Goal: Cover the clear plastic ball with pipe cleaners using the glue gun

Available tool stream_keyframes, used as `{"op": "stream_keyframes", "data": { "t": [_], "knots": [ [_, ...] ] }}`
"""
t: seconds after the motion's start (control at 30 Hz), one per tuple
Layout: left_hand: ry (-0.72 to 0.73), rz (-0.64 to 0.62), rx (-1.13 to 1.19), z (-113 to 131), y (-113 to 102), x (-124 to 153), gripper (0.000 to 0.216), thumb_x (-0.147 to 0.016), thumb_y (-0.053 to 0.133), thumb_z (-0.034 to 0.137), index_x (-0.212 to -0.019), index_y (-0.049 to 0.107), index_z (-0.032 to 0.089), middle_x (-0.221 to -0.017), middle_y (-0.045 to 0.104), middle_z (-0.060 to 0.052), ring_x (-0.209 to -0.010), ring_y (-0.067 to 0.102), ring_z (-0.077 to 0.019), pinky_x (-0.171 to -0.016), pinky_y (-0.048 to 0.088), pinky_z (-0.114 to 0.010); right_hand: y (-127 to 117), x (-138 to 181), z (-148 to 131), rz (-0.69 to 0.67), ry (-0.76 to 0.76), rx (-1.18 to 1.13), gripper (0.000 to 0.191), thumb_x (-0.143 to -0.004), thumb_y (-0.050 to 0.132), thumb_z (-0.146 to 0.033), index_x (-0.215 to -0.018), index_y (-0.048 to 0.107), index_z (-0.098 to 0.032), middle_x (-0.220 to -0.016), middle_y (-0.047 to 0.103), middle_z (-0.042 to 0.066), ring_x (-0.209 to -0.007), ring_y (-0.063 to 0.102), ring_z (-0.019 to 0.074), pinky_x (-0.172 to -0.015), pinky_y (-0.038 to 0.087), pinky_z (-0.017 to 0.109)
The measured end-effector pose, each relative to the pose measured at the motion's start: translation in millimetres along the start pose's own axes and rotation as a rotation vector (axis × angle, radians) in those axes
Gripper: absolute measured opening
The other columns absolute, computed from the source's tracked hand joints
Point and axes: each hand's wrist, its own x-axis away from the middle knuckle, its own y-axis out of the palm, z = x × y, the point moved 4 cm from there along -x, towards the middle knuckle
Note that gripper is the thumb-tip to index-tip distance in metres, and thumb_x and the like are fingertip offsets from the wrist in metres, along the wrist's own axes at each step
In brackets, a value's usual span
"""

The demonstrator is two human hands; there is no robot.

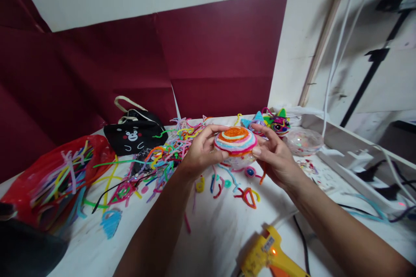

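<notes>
Between my two hands is a clear plastic bowl, upside down, its top wound with rings of fuzzy pipe cleaner in orange, white, blue and pink. My left hand grips its left side, thumb at the front. On the right side my right hand holds it with thumb in front and fingers behind. An orange pipe cleaner end hangs below the right hand. Under the bowl lie bent pipe cleaner pieces, among them an orange and red one and a blue round piece.
A yellow glue gun with a lit light lies at the front. Left are a red bag of pipe cleaners, a black bag and a tangled pile. Right are another clear bowl and a white tray with plugs and cables.
</notes>
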Motion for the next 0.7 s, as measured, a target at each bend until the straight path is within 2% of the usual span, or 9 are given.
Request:
{"op": "stream_keyframes", "data": {
  "t": [0.33,0.53,0.7],
  "knots": [
    [-0.008,-0.126,0.007,1.8,3.3,1.1,0.066,-0.066,0.084,0.029,-0.125,0.055,0.022,-0.134,0.059,-0.011,-0.128,0.054,-0.0334,-0.103,0.047,-0.041,0.6,1.3,0.6,0.030,0.002,0.003,0.069,-0.059,0.091,-0.031,-0.117,0.054,-0.031,-0.110,0.072,0.005,-0.091,0.073,0.0254,-0.085,0.055,0.043],
    [-0.002,-0.068,-0.096,-0.3,7.1,2.1,0.073,-0.065,0.089,0.033,-0.127,0.052,0.023,-0.128,0.062,-0.010,-0.119,0.059,-0.0307,-0.098,0.047,-0.039,0.2,0.6,3.0,0.020,-0.018,-0.012,0.071,-0.060,0.091,-0.029,-0.119,0.053,-0.029,-0.112,0.073,0.005,-0.092,0.074,0.0239,-0.080,0.059,0.038],
    [0.000,0.024,-0.208,1.9,11.0,2.7,0.066,-0.068,0.087,0.036,-0.122,0.053,0.022,-0.117,0.065,-0.007,-0.108,0.063,-0.0254,-0.092,0.048,-0.034,0.0,-0.4,6.9,-0.009,-0.055,-0.015,0.068,-0.062,0.090,-0.029,-0.118,0.051,-0.028,-0.112,0.073,0.005,-0.090,0.075,0.0218,-0.081,0.060,0.038]
  ]
}}
